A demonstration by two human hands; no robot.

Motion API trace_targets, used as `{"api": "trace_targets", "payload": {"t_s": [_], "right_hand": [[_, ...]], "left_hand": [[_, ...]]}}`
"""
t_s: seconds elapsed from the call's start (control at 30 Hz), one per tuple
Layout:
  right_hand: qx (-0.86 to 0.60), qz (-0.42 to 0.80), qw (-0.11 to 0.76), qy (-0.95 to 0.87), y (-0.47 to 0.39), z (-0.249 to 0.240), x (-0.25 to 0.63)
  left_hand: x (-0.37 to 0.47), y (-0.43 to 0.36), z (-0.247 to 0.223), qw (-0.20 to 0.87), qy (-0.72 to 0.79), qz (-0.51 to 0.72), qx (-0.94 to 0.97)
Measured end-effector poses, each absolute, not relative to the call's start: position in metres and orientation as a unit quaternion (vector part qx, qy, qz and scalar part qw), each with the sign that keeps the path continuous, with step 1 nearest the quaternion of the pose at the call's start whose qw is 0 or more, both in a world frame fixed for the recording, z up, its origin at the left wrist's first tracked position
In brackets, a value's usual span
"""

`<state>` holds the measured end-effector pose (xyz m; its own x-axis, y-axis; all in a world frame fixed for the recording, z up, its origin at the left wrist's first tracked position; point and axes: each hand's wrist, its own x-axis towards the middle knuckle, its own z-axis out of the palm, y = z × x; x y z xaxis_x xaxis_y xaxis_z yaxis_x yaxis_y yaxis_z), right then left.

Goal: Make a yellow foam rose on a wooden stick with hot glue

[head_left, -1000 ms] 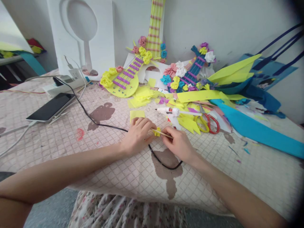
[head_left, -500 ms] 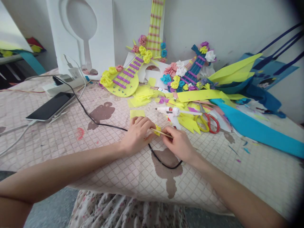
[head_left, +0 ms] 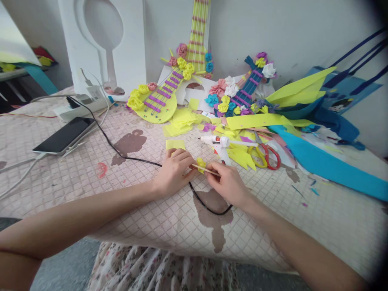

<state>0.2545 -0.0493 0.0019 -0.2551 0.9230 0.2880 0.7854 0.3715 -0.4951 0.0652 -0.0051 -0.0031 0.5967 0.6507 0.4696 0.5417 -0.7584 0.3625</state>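
A thin wooden stick (head_left: 208, 170) lies between my two hands, with a small crumpled piece of yellow crepe paper (head_left: 200, 163) just behind it. My right hand (head_left: 228, 182) pinches the stick near its right end. At the stick's other end, my left hand (head_left: 176, 171) is closed with its thumb and fingers on the tip. A black cord (head_left: 209, 208) runs under both hands. Just beyond my left hand is a flat yellow paper square (head_left: 175, 144). A white glue gun (head_left: 218, 142) lies past my right hand.
Red-and-yellow-handled scissors (head_left: 266, 157) lie among paper scraps. Behind stand a yellow paper guitar (head_left: 159, 107) and a blue one (head_left: 250, 87) with paper flowers. A phone (head_left: 63, 136) and a power strip (head_left: 81, 109) are at the left. Blue crepe paper (head_left: 333, 161) stretches right.
Almost nothing differs. Both hands stay on the stick at the same spot, with only a slight shift of the left fingers.
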Motion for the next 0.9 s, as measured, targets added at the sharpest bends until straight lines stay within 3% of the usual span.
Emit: {"api": "trace_targets", "payload": {"t_s": [0.6,0.9], "right_hand": [[-0.572,0.012,0.153,-0.806,-0.052,-0.002,0.258],[-0.537,0.093,0.273,-0.793,-0.060,0.008,0.254]], "left_hand": [[0.062,-0.007,-0.002,0.088,0.322,0.293,0.896],[0.062,-0.006,-0.004,0.098,0.336,0.304,0.886]]}}
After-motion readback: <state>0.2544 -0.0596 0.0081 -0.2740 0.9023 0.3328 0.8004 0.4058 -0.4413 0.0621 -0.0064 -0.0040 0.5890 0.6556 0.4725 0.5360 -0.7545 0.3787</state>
